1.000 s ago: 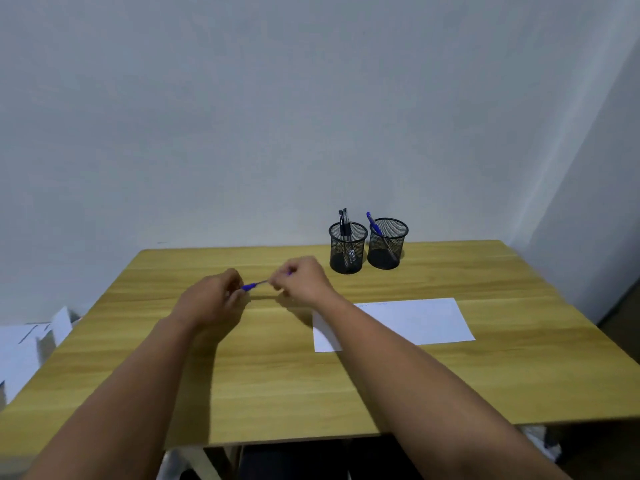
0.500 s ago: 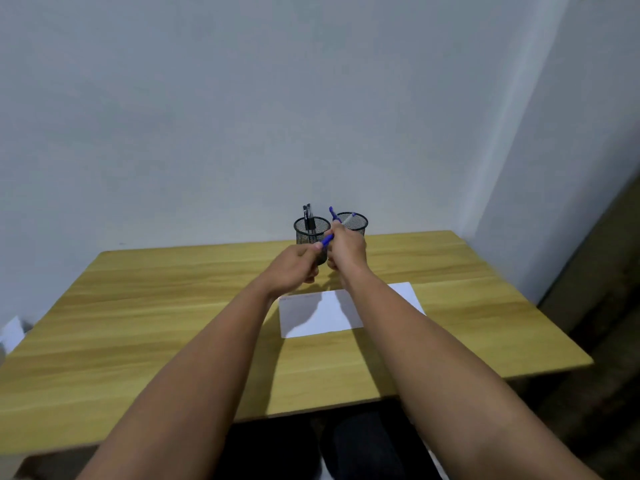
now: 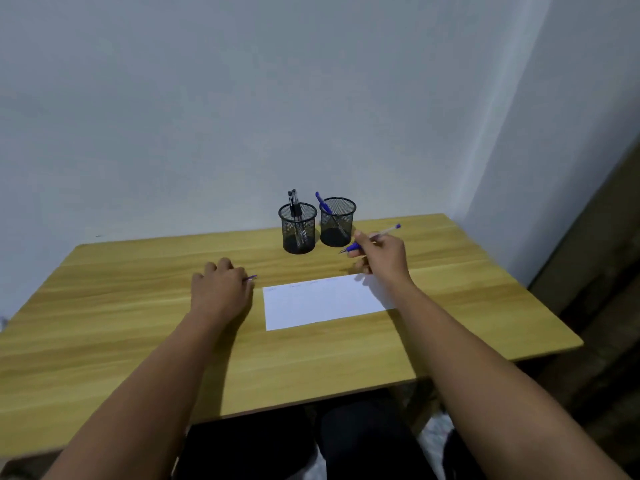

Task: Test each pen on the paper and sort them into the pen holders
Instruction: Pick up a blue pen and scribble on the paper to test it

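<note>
Above paper [image 3: 325,301], right hand [image 3: 381,252] pinches blue pen [image 3: 370,238] (uncapped); left hand [image 3: 221,289] grips cap [image 3: 252,277].

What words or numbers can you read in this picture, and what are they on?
No text can be read.
Paper: faint pen marks along its far edge, too small and blurred to tell whether they are words.
Pens in the left holder: possible print on the barrels, too small to read.
</note>
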Tool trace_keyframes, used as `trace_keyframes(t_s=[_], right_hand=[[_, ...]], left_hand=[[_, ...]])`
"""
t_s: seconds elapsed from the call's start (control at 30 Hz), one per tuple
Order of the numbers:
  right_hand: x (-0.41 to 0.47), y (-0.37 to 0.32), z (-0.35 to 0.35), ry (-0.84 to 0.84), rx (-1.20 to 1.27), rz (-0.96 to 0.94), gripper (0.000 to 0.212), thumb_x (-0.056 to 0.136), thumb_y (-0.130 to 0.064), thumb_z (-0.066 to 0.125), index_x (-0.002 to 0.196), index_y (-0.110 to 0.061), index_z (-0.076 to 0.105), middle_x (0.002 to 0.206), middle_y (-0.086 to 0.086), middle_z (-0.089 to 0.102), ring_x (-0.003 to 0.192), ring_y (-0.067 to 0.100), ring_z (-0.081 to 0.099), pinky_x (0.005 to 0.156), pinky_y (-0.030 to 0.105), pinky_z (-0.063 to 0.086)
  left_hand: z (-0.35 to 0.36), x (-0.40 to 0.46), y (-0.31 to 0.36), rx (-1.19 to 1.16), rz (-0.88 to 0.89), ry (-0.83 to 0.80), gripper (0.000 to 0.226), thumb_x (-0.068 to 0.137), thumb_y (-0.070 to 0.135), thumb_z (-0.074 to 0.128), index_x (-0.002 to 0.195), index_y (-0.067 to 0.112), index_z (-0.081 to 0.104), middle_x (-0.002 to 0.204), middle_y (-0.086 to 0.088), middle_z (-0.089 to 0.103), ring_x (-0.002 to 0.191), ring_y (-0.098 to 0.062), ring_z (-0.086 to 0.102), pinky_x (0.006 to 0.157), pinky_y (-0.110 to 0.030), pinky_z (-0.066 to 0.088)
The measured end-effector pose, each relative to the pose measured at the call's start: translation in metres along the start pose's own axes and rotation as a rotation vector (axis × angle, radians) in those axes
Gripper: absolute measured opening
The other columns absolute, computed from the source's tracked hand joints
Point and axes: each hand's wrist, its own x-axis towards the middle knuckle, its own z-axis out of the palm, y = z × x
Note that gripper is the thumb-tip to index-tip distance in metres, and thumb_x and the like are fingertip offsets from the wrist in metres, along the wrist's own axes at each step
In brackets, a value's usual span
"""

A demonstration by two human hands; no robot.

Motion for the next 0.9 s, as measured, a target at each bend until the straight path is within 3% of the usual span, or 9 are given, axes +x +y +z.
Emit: trace_keyframes(t_s=[0.1,0.2,0.3,0.4,0.57,0.77,0.9], right_hand=[[-0.007,0.021,-0.007,-0.040,0.059,-0.022,0.029,0.100,-0.018,0.076,0.093,0.009,0.069,0.073,0.019,0.069,0.057,0.023,0.058,0.048,0.031,0.048],[-0.003,0.030,-0.009,-0.064,0.073,-0.030,0.035,0.103,-0.016,0.071,0.088,0.012,0.057,0.071,0.021,0.063,0.053,0.023,0.054,0.047,0.030,0.045],[0.003,0.036,-0.008,-0.090,0.046,0.031,0.030,0.108,-0.018,0.064,0.087,0.004,0.065,0.079,0.024,0.066,0.053,0.022,0.052,0.045,0.027,0.044],[0.009,0.046,-0.006,-0.084,-0.035,0.042,0.028,0.107,-0.023,0.064,0.087,-0.006,0.075,0.082,0.024,0.073,0.060,0.023,0.058,0.047,0.026,0.047],[0.011,0.046,0.002,-0.145,-0.012,-0.031,0.055,0.101,-0.034,0.075,0.078,0.012,0.054,0.066,0.018,0.060,0.058,0.027,0.055,0.048,0.029,0.044],[0.017,0.062,0.004,-0.178,-0.044,0.014,0.040,0.100,-0.020,0.074,0.068,-0.003,0.056,0.063,0.015,0.064,0.061,0.027,0.062,0.056,0.034,0.048],[0.017,0.063,0.004,-0.191,-0.077,-0.013,0.042,0.100,-0.018,0.074,0.073,0.009,0.057,0.066,0.018,0.064,0.060,0.022,0.063,0.058,0.034,0.051]], left_hand=[[0.004,-0.012,0.016,-0.224,0.191,0.137,0.040,0.096,0.046,0.048,0.119,0.023,0.072,0.120,-0.002,0.065,0.106,-0.032,0.058,0.082,-0.043,0.051],[0.012,-0.030,0.031,-0.316,0.322,0.075,0.050,0.092,0.054,0.043,0.125,0.027,0.069,0.130,0.004,0.065,0.116,-0.027,0.057,0.090,-0.043,0.048],[0.022,-0.035,0.030,-0.270,0.300,0.034,0.059,0.091,0.060,0.036,0.136,0.030,0.061,0.140,0.006,0.059,0.129,-0.024,0.050,0.099,-0.047,0.041],[0.026,-0.034,0.029,-0.273,0.272,0.037,0.058,0.091,0.061,0.034,0.134,0.033,0.061,0.142,0.008,0.057,0.132,-0.022,0.046,0.105,-0.051,0.036],[0.030,-0.035,0.029,-0.291,0.270,0.052,0.057,0.091,0.061,0.035,0.133,0.033,0.063,0.141,0.009,0.056,0.133,-0.020,0.045,0.106,-0.050,0.034],[0.030,-0.034,0.029,-0.316,0.264,0.053,0.056,0.091,0.061,0.036,0.133,0.034,0.062,0.142,0.011,0.056,0.134,-0.017,0.043,0.105,-0.049,0.033],[0.030,-0.035,0.029,-0.328,0.252,0.043,0.057,0.091,0.061,0.036,0.134,0.034,0.062,0.143,0.012,0.055,0.134,-0.016,0.042,0.105,-0.048,0.032]])
